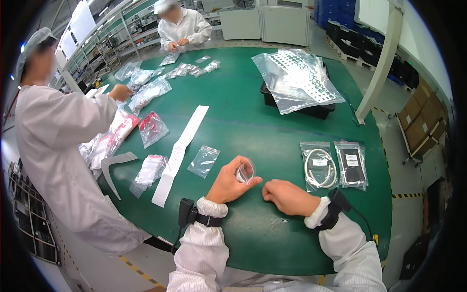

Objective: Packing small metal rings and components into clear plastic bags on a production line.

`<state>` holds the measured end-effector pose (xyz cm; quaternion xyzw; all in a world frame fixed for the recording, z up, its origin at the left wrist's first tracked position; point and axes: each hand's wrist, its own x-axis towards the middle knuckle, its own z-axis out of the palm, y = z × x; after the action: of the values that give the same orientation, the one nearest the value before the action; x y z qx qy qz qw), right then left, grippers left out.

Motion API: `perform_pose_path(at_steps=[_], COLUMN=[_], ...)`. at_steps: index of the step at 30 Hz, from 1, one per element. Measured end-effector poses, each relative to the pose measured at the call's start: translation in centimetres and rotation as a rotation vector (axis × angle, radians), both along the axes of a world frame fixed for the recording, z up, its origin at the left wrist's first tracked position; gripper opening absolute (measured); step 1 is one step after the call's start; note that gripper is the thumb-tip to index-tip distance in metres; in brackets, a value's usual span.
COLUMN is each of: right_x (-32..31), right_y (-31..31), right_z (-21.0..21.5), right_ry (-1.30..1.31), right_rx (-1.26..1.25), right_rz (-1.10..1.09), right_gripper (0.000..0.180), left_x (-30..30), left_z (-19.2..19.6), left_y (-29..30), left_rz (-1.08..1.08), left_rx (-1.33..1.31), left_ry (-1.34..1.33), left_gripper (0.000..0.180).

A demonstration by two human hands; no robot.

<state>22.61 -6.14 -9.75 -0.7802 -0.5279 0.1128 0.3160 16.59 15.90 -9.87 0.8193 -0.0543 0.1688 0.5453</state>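
Note:
My left hand (pixel 227 182) is closed round a small curled, see-through piece with white in it (pixel 245 171), whose exact kind I cannot make out. Just to its right, my right hand (pixel 291 197) hovers low over the green table (pixel 243 131) with its fingers curled together. Whatever those fingers may pinch is hidden. A flat see-through zip bag (pixel 204 161) lies left of my left hand. Beyond my right hand are a bagged white cable coil (pixel 319 168) and a bagged flat black item (pixel 351 164) with white labels.
White paper strips (pixel 181 148) and small zip bags (pixel 149 171) lie at the left. A black tray (pixel 318 111) at the far right bears bagged sheets with green dots (pixel 302 73). One co-worker (pixel 58 126) stands at the left, another (pixel 182 29) at the far edge, among bagged parts.

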Motion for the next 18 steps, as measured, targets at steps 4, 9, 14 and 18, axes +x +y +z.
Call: perform_pose_path(at_steps=[4,9,14,18], right_x=[0.8,-0.6,-0.8,0.8], right_y=[-0.1,1.0,1.8,0.9], right_z=[4.1,4.3,3.8,1.9], right_ry=[0.179,0.241,0.075,0.038], right_rx=[0.223,0.445,0.534,0.337], right_rz=[-0.050,-0.245,-0.313,-0.301], right_gripper=[0.007,0.009,0.010,0.012], left_x=[0.0,0.1,-0.2,-0.2], left_z=[-0.1,0.6,0.6,0.5], left_y=[-0.5,-1.6,-1.8,-0.6], left_rz=[-0.049,-0.094,-0.125,-0.052], left_rx=[0.024,0.016,0.042,0.027], left_ry=[0.017,0.127,0.150,0.066], left_gripper=[0.043,0.040,0.041,0.041])
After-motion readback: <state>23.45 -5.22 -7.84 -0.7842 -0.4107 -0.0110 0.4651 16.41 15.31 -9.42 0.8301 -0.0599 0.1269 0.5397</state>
